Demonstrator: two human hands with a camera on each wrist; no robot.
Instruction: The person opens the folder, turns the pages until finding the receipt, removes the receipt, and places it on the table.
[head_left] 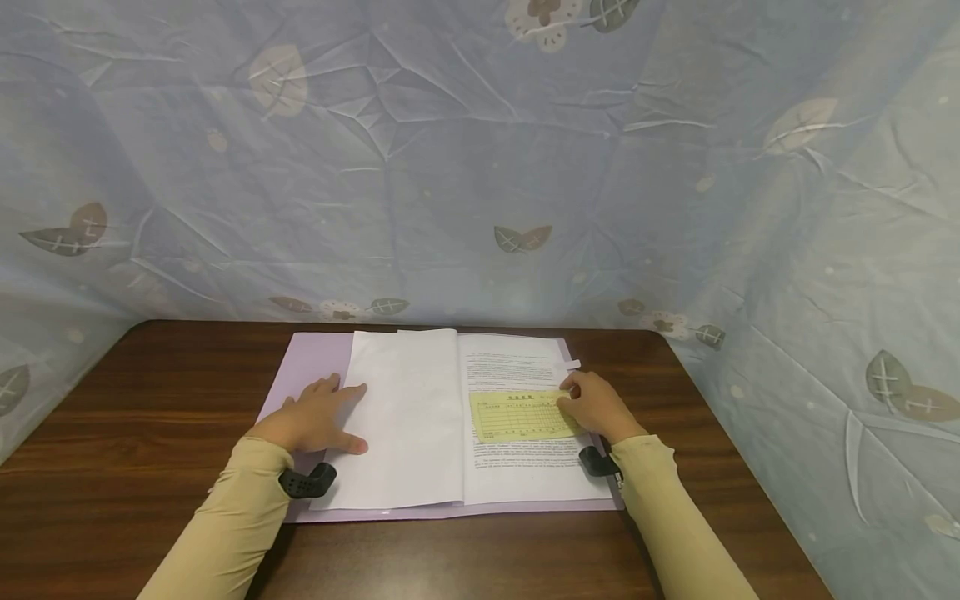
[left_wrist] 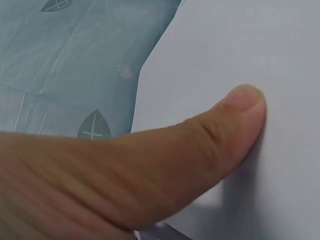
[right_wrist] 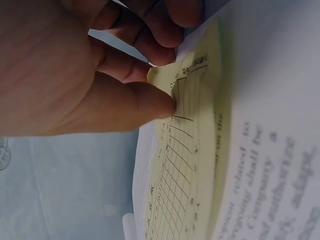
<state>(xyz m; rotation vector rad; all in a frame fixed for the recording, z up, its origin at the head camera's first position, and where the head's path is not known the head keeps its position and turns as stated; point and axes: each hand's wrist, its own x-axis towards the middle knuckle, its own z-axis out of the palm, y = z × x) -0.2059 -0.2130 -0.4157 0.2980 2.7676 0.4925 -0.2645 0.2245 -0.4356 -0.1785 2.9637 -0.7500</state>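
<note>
A lilac folder (head_left: 318, 357) lies spread on the table, with white pages (head_left: 408, 417) turned to its left side and a printed page (head_left: 525, 483) on its right. Over the printed page is a yellow ruled slip (head_left: 517, 417), a form with a grid. My right hand (head_left: 596, 406) pinches the slip's right end between thumb and fingers; the right wrist view shows the slip (right_wrist: 172, 175) bent up a little near the thumb. My left hand (head_left: 315, 417) rests with spread fingers at the left edge of the white pages, its thumb (left_wrist: 240, 107) over the blank paper.
A small white tab (head_left: 573, 364) sticks out at the folder's right edge. The dark wooden table (head_left: 150, 433) extends to both sides. A patterned blue-grey sheet (head_left: 450, 192) hangs behind the table and along its right side.
</note>
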